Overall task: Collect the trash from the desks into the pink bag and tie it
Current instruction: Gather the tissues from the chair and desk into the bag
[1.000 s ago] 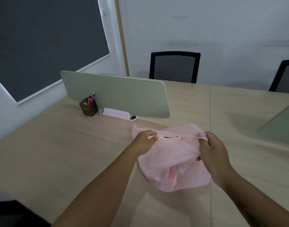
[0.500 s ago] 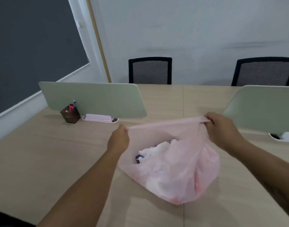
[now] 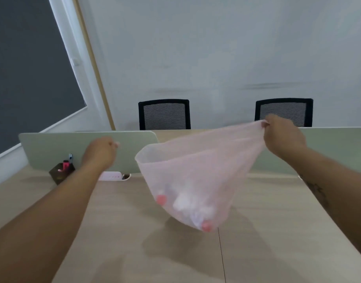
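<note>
The pink bag (image 3: 196, 170) hangs in the air above the wooden desk (image 3: 124, 231), stretched up to the right. My right hand (image 3: 281, 137) pinches its rim at the upper right. The bag's mouth gapes toward the left. Through the thin plastic I see white crumpled trash (image 3: 185, 203) and red bits at the bottom. My left hand (image 3: 100, 153) is apart from the bag, to its left, fingers curled with nothing visible in them.
A pale green divider (image 3: 53, 148) stands behind my left hand, another divider (image 3: 339, 144) at the right. A brown pen holder (image 3: 61, 172) and a pink-white power strip (image 3: 112, 176) sit at the left divider's foot. Two black mesh chairs (image 3: 164, 115) (image 3: 283, 111) face the far edge.
Both hands held the bag's rim stretched over the desk; now my left hand has let go and my right hand has lifted the bag off the desk.
</note>
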`<act>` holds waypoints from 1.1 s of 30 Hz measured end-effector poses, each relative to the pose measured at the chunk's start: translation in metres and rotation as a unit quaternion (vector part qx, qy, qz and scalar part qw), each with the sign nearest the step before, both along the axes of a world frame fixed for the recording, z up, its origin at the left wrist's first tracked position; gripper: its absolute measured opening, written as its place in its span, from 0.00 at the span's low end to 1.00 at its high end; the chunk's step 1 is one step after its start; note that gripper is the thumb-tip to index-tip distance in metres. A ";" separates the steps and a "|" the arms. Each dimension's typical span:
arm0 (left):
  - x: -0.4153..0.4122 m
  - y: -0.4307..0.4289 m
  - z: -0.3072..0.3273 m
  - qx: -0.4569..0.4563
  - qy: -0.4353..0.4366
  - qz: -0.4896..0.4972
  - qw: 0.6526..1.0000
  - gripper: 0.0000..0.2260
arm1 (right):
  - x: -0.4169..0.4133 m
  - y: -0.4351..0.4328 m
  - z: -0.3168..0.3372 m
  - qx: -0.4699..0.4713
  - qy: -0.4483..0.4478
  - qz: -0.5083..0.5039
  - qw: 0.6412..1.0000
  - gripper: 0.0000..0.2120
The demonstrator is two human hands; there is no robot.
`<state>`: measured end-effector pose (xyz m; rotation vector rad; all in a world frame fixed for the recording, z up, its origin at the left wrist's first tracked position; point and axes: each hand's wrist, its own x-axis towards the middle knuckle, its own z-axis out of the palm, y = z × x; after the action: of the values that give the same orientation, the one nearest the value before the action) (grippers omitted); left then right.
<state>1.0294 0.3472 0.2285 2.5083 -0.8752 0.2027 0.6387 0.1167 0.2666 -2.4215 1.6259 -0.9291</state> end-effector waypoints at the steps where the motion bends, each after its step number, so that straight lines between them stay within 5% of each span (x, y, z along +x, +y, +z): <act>1: 0.011 0.003 0.004 -0.065 0.028 0.029 0.997 0.16 | 0.003 0.002 -0.001 -0.008 -0.025 -0.006 1.000 0.08; 4: 0.005 0.011 -0.005 -0.175 0.224 0.036 0.958 0.18 | 0.021 0.011 -0.013 0.096 -0.041 0.079 0.991 0.10; 8: -0.052 -0.003 -0.044 -0.063 0.356 -0.012 0.932 0.18 | 0.047 0.019 -0.025 0.180 -0.054 0.190 0.964 0.13; 14: -0.105 -0.021 -0.085 -0.005 0.242 -0.056 0.969 0.09 | 0.072 0.020 -0.026 0.215 -0.096 0.280 0.931 0.15; 20: -0.106 0.062 -0.110 0.143 0.100 0.075 0.982 0.11 | 0.104 0.029 -0.039 0.208 -0.087 0.353 0.908 0.12; 27: -0.132 0.235 -0.126 0.336 0.048 0.256 0.905 0.17 | 0.167 0.082 -0.056 0.110 -0.040 0.387 0.915 0.18; 31: -0.160 0.323 -0.135 0.392 0.150 0.363 0.832 0.23 | 0.195 0.132 -0.065 0.215 -0.110 0.428 0.871 0.18; 33: -0.168 0.351 -0.145 0.367 0.208 0.374 0.826 0.26 | 0.205 0.154 -0.069 0.239 -0.125 0.425 0.864 0.19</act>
<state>0.8612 0.6984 0.0836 3.2859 0.3375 -0.5332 0.8438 0.2703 0.1979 -2.1603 0.4758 -0.5433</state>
